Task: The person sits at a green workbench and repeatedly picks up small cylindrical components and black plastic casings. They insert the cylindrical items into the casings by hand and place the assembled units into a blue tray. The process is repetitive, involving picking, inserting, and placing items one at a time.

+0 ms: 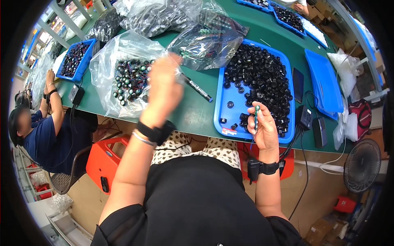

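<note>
My right hand pinches a small green circuit board between thumb and fingers, with a thin wire hanging below. It is held over the near right part of a blue tray full of short black round caps. Blurred by motion, my left hand is above the right side of an opened clear plastic bag; its fingers cannot be made out. In that bag lie many small round parts with coloured wires. A dark marker pen rests on the green table between bag and tray.
Behind are grey plastic bags of parts. To the right lie a phone, an empty blue tray and black boxes with cables. A fan stands beyond. Another person sits at the left by a filled blue tray.
</note>
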Tool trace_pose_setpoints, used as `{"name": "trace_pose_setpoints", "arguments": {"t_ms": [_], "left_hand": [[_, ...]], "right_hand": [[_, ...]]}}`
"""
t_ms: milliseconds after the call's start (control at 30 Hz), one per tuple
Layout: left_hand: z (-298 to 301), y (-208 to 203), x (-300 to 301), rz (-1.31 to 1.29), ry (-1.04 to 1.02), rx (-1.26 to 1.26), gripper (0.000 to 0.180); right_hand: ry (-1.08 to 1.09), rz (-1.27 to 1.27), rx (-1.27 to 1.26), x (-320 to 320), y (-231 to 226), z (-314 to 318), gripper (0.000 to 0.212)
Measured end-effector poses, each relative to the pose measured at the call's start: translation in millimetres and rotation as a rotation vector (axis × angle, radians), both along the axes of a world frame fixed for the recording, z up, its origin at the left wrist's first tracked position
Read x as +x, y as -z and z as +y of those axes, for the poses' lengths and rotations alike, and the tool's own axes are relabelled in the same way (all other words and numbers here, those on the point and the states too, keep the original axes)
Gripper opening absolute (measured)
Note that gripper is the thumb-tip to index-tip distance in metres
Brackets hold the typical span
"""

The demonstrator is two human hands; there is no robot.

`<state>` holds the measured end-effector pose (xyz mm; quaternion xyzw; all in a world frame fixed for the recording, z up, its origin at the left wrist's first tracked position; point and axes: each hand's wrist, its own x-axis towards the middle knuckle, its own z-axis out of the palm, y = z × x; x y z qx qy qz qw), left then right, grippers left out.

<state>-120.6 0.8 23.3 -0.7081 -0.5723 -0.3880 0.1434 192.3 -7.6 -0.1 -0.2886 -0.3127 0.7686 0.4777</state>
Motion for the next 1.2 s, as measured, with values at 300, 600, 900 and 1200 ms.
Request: {"name": "trace_pose_setpoints", "arguments": {"t_ms": [300,600,900,1200], "left_hand": [[6,24,110,0.236,0.295,-0.519,0.028],[-22,20,111,-1.053,0.55,-0.901,0.03],[-39,4,102,-1.351,0.649,-1.122,0.045],[-43,5,103,-1.307,0.63,-1.085,0.045]], "right_hand": [[-0.029,-0.121,0.022,-1,-1,-4,0.03],[-0.028,-0.234,0.099,-9,1,-8,0.024],[0.003,-0.65,0.316,-18,-14,-16,0.022],[-0.05,-0.663,0.3,-19,-17,-14,0.018]]}}
